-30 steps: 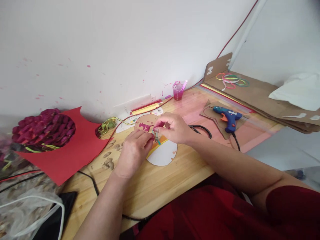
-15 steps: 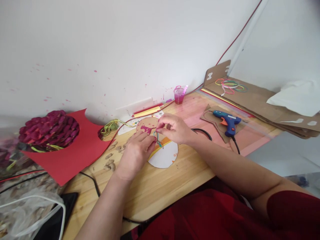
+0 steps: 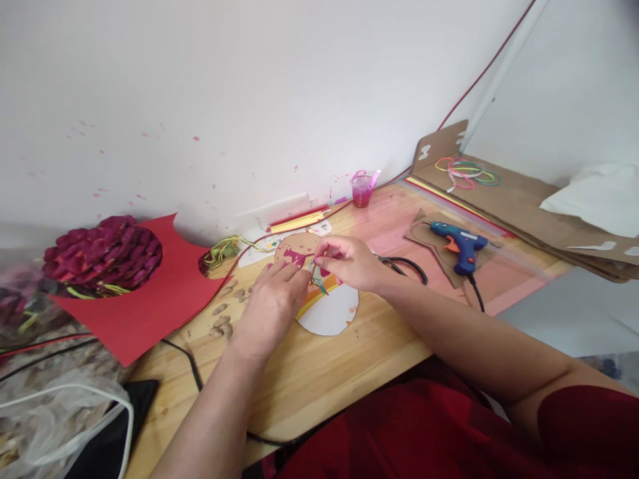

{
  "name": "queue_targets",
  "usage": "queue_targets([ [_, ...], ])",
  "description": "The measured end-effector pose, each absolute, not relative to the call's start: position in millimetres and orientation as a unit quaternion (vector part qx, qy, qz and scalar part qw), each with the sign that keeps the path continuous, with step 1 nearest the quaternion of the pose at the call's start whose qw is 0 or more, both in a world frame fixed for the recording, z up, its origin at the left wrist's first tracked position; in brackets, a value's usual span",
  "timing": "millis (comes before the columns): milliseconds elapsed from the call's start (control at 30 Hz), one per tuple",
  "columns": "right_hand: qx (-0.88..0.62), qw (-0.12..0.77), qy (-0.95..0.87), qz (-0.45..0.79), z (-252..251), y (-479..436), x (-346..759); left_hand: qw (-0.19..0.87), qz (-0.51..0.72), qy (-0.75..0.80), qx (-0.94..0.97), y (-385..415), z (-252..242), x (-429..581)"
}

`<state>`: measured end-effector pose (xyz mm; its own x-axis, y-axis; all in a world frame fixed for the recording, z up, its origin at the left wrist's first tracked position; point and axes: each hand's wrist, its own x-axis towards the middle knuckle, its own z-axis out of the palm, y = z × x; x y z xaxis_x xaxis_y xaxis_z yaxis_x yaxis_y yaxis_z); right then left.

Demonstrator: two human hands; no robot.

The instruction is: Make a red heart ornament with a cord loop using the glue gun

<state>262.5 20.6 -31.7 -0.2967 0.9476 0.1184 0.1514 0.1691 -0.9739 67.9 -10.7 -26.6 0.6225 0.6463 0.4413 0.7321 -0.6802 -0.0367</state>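
Observation:
My left hand [image 3: 272, 303] and my right hand [image 3: 349, 261] meet over the wooden table [image 3: 319, 372]. Both pinch a small bunch of coloured threads [image 3: 315, 278], teal and orange, held between the fingertips. Under them lies a round white paper disc [image 3: 332, 311] with an orange band. Just behind it sits a brown cardboard circle [image 3: 295, 247] with pink paint marks.
A red paper sheet [image 3: 140, 306] and a dark pink flower ball [image 3: 102, 256] lie at the left. A blue glue gun [image 3: 459, 245] rests on cardboard at the right, its black cable [image 3: 407, 265] curling near my right wrist. A pink cup [image 3: 361, 189] stands by the wall. Flat cardboard [image 3: 519, 199] holds coloured loops.
My hands stay together on the threads, the fingers shifting slightly; the right hand has dropped a little. The view has drifted slightly.

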Motion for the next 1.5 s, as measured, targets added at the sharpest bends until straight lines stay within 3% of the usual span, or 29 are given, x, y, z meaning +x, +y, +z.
queue_targets([
  [467,-0.375,0.471,-0.471,0.645,-40,24,253,0.116,-0.171,-0.386,-0.899,-15,-27,74],
  [567,-0.387,0.464,-0.497,0.623,-39,23,254,0.122,-0.177,-0.384,-0.898,-15,-27,74],
  [833,-0.436,0.423,-0.672,0.423,-38,15,259,0.126,-0.182,-0.385,-0.896,-14,-28,73],
  [933,-0.444,0.437,-0.647,0.44,-37,17,258,0.13,-0.181,-0.386,-0.895,-15,-27,73],
  [1200,-0.387,0.476,-0.446,0.651,-39,23,251,0.121,-0.167,-0.389,-0.898,-18,-27,76],
  [1367,-0.38,0.478,-0.457,0.647,-42,23,251,0.12,-0.169,-0.385,-0.899,-18,-29,77],
  [1500,-0.396,0.464,-0.554,0.566,-44,22,255,0.123,-0.175,-0.388,-0.897,-17,-30,76],
])
